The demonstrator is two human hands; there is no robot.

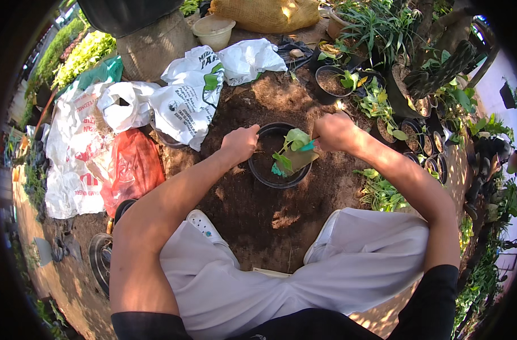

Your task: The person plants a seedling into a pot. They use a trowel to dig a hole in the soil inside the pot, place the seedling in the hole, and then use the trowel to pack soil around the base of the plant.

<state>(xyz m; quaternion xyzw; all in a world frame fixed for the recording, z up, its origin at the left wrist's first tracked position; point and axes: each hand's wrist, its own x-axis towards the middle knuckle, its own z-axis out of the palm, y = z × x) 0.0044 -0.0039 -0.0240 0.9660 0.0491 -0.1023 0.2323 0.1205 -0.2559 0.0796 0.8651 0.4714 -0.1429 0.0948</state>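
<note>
A round black plastic plant pot [279, 185] stands on the soil in front of me, with dark soil inside. My left hand [241, 143] is closed on the left part of its rim. My right hand [335, 131], at the pot's right side, grips the teal handle of a hand trowel [298, 161]. The trowel's blade slants down into the pot, and its tip has worn teal paint. A green leafy cutting [296, 139] stands in the pot, its leaves partly over the blade. The cutting's base is hard to make out.
White printed sacks [186, 100] and a red plastic bag [133, 163] lie at the left. A pale plastic pot [213, 32] stands near a burlap sack [267, 15] at the back. Several potted plants, among them a black pot of soil [331, 83], crowd the right. Leafy cuttings [381, 191] lie near my right knee.
</note>
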